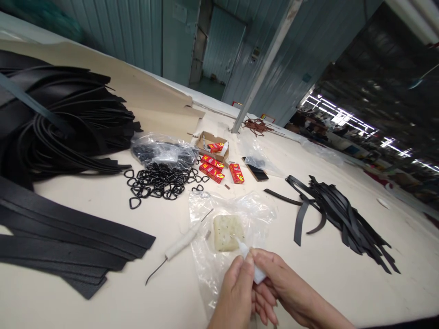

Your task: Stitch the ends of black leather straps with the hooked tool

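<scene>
My left hand (236,292) and my right hand (277,278) meet at the bottom centre, both closed on a small white tube (258,273). The tube's narrow nozzle points up and left, at the lower right part of a pale yellowish block (228,233); whether it touches is unclear. Under the block lies a crumpled clear plastic sheet (257,208). To the left, a white-handled tool (183,242) with a thin hooked tip lies slanted on the table.
Black rings (159,183) lie beside a plastic bag (164,151), red boxes (236,173), an open carton (224,157) and a phone (255,169). Black straps (65,228) cover the left, more straps (336,210) the right. A pole (264,68) rises behind.
</scene>
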The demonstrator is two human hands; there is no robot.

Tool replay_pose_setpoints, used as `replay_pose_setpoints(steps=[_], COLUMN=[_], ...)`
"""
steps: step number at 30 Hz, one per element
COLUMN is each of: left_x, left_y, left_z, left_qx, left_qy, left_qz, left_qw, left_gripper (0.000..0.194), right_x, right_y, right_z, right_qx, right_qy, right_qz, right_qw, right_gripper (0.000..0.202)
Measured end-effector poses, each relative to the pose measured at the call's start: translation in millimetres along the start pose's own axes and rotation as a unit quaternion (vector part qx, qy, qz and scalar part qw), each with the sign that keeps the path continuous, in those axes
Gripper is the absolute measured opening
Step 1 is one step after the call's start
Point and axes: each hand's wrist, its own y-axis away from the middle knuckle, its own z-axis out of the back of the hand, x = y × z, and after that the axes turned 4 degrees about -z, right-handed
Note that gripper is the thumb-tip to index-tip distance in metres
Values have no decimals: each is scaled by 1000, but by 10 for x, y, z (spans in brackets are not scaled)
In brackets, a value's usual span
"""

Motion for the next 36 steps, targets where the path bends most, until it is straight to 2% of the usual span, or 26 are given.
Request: replay_pose_setpoints(steps=[6,14,25,36], left_x=[59,82,103,127], left_y=[-41,-29,-80,-90], left_z=[42,-23,0,1], left_qx=[13,-20,-32,-35], left_qy=[10,74,126,122], left_qz=[3,-13,1,4], left_qw=[1000,997,992,992], left_gripper=[46,43,44,45], right_x=[-26,-5,-1,29], right_y=[-40,-59,-108,-103], right_z=[19,50,77,53], right_qx=[-4,-8,-15,-22], right_qy=[13,27,38,44], right_qz=[-7,-20,-27,-31], right_qw=[1000,999,999,998], right_gripper=[43,49,51,49])
